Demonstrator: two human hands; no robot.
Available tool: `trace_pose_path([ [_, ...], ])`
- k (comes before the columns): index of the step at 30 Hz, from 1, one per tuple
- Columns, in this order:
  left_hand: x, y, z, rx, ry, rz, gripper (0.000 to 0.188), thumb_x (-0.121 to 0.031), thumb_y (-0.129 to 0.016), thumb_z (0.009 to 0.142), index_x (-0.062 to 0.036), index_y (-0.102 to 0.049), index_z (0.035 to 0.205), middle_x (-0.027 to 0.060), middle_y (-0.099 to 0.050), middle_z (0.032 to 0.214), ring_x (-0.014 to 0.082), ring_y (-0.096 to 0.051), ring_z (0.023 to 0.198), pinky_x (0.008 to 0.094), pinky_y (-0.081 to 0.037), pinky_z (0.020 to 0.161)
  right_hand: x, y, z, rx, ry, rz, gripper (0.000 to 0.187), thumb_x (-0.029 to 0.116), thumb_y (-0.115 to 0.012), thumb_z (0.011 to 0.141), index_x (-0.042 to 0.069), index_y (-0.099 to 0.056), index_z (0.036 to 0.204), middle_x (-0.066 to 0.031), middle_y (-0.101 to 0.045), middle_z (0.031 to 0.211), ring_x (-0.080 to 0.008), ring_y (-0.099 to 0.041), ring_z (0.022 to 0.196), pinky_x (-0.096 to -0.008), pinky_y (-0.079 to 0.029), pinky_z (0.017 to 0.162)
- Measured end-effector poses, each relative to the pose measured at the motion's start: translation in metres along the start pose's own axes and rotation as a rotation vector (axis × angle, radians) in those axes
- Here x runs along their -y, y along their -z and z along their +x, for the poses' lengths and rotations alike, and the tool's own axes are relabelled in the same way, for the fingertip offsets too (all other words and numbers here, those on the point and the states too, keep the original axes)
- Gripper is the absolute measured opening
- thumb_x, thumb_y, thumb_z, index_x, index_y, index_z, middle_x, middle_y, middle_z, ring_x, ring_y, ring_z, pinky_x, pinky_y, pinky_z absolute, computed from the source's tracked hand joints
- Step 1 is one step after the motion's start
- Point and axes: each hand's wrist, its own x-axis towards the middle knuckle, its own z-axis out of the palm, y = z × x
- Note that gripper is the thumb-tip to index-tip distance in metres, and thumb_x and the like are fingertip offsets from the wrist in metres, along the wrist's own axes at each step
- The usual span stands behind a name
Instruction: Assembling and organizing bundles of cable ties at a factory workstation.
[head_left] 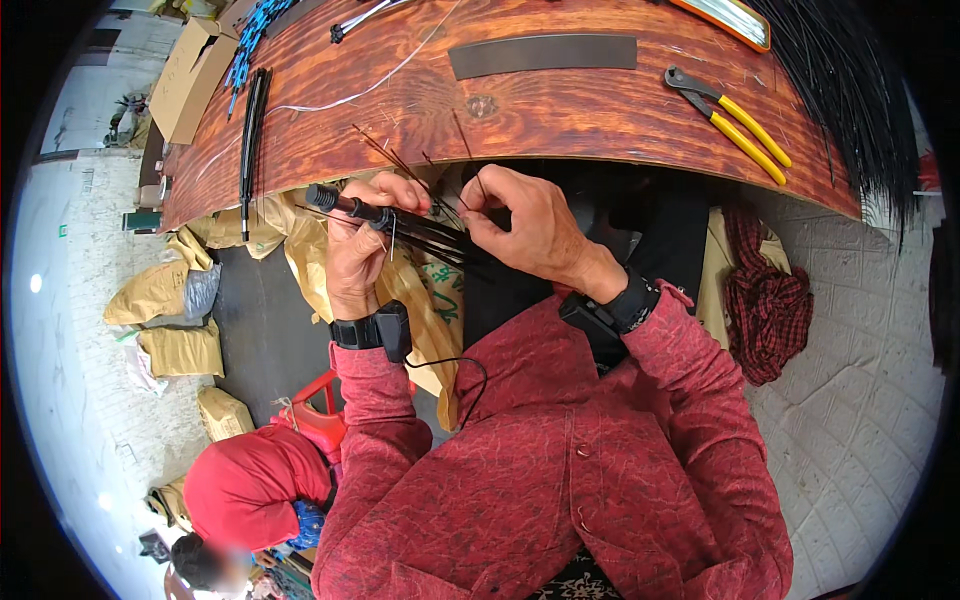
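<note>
My left hand [352, 262] is closed around a black ribbed plastic handle [335, 202]. From the handle a bundle of thin black strands [435, 240] fans out to the right, below the table's near edge. Several thin dark wires [388, 152] poke up past my left fingertips over the wood. Beside them my right hand [535, 222] pinches a thin dark wire [470, 150] between thumb and forefinger. Both hands are just in front of the table edge, over my lap.
On the wooden table [560, 120] lie a dark flat strip [545, 55], yellow-handled cutting pliers [735, 120], a black bundle [254, 140] and a cardboard box [190, 80]. Long black strands [850, 90] hang off the right end. A person in red [255, 485] is at lower left, near brown paper sacks [180, 350].
</note>
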Motion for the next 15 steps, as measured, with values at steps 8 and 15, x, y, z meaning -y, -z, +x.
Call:
trace_pose_path([
  [8, 0.0031, -0.0005, -0.0016, -0.006, -0.016, 0.06, 0.032, -0.023, -0.077, 0.08, -0.0068, -0.063, 0.105, 0.014, -0.062, 0.097, 0.027, -0.058, 0.096, 0.0445, -0.039, 0.1, 0.0008, -0.0041, -0.0003, 0.141, -0.084, 0.204, 0.015, 0.01, -0.073, 0.081, 0.003, -0.061, 0.086, -0.0025, -0.055, 0.074, -0.008, -0.053, 0.065, -0.0264, -0.045, 0.057],
  [15, 0.0025, -0.0001, -0.0024, -0.034, -0.009, 0.041, 0.034, -0.022, -0.077, 0.08, -0.0059, -0.062, 0.106, 0.0145, -0.063, 0.099, 0.027, -0.058, 0.1, 0.0451, -0.037, 0.103, -0.0006, -0.0088, -0.0002, 0.099, -0.023, 0.113, 0.017, 0.013, -0.075, 0.079, 0.003, -0.063, 0.088, -0.005, -0.057, 0.075, -0.0122, -0.057, 0.061, -0.0279, -0.045, 0.055],
])
